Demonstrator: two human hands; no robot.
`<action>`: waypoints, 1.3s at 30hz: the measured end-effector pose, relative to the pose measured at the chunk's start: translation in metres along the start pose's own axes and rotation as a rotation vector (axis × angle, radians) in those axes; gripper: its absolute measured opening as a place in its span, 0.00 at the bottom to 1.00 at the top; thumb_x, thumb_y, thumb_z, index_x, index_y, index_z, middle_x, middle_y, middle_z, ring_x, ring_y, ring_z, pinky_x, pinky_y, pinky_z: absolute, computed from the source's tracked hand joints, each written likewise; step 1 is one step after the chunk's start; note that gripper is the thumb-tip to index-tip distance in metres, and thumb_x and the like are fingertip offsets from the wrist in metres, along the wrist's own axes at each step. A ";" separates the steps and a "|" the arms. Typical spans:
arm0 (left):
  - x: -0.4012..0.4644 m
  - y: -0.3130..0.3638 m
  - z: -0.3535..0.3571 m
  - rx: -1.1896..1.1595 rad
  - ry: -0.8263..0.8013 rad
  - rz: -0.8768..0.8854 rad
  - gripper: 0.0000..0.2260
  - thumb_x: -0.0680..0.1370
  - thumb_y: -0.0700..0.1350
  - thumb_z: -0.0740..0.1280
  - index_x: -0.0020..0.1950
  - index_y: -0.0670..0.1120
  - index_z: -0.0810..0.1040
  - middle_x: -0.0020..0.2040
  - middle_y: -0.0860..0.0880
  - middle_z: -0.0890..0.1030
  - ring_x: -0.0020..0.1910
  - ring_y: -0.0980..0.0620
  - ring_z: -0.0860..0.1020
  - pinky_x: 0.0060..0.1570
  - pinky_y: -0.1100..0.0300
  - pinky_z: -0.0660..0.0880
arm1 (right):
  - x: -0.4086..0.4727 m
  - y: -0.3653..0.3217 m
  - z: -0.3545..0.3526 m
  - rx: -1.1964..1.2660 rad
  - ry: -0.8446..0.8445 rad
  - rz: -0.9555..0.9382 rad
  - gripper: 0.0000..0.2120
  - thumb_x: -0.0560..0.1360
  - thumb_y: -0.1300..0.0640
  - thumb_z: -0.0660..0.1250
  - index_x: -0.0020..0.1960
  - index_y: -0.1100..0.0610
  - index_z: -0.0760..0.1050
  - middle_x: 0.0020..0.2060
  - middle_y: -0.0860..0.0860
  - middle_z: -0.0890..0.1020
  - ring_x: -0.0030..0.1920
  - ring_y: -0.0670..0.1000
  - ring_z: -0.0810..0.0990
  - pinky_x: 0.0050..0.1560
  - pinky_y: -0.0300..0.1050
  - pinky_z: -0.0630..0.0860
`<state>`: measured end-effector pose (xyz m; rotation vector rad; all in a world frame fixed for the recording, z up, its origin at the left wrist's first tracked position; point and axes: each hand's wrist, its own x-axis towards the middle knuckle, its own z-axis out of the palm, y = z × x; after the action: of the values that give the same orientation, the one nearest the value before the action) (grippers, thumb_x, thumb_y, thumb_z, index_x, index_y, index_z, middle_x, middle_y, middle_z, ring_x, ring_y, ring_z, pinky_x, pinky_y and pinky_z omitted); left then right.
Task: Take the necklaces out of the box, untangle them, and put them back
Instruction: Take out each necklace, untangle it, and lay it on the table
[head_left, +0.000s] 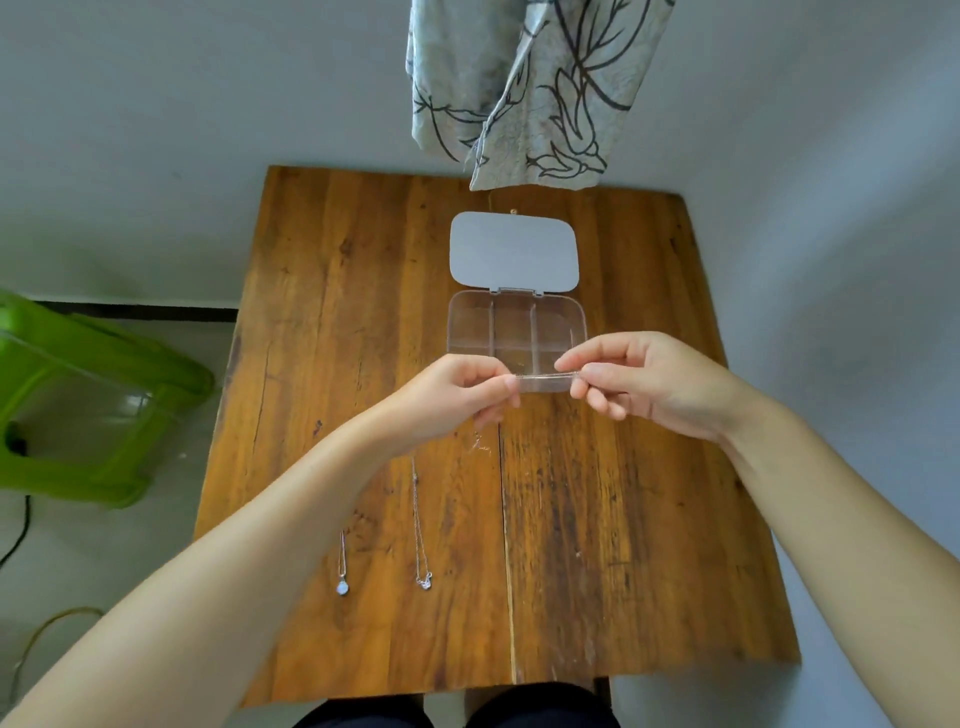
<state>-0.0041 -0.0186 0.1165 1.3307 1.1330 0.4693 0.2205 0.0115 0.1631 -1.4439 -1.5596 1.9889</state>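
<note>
Just above the near edge of the open clear box (514, 332), whose compartments are showing nothing inside, the left hand (457, 395) and right hand (644, 384) are pinching a thin chain (543, 375) taut, while two necklaces (420, 525) are lying on the wooden table (623, 519) toward its near-left side.

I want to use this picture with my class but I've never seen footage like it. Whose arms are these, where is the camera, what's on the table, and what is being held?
There is no machine here. A person wears a camera on the head, looking down at their own arms. The left hand and right hand pinch a thin chain stretched between them. Behind it, on the wooden table, sits a clear compartment box, its lid open; its compartments look empty. Two necklaces lie nearer the person: one with a round pendant, one with a small charm.
</note>
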 end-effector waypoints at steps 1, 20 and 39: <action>-0.002 -0.004 -0.006 0.010 -0.008 -0.017 0.13 0.80 0.50 0.59 0.38 0.48 0.77 0.28 0.49 0.73 0.34 0.53 0.74 0.48 0.56 0.72 | -0.004 0.008 0.004 0.001 0.021 0.023 0.08 0.77 0.63 0.63 0.52 0.60 0.80 0.36 0.53 0.82 0.30 0.45 0.76 0.32 0.34 0.76; 0.056 -0.078 -0.006 0.909 -0.256 -0.111 0.14 0.79 0.47 0.58 0.41 0.41 0.76 0.38 0.43 0.78 0.35 0.46 0.74 0.31 0.58 0.69 | -0.018 0.160 0.198 0.528 0.595 0.572 0.05 0.77 0.64 0.64 0.50 0.59 0.77 0.44 0.55 0.84 0.43 0.50 0.84 0.42 0.38 0.81; 0.034 -0.106 0.004 0.958 0.174 0.136 0.11 0.79 0.46 0.59 0.60 0.43 0.70 0.57 0.44 0.75 0.55 0.44 0.72 0.41 0.54 0.71 | -0.005 0.145 0.161 -0.030 0.533 0.481 0.07 0.78 0.56 0.63 0.56 0.53 0.68 0.37 0.50 0.81 0.30 0.46 0.80 0.28 0.31 0.75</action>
<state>-0.0197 -0.0189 0.0066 2.2328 1.4944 0.1154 0.1488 -0.1485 0.0363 -2.2894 -1.0841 1.5736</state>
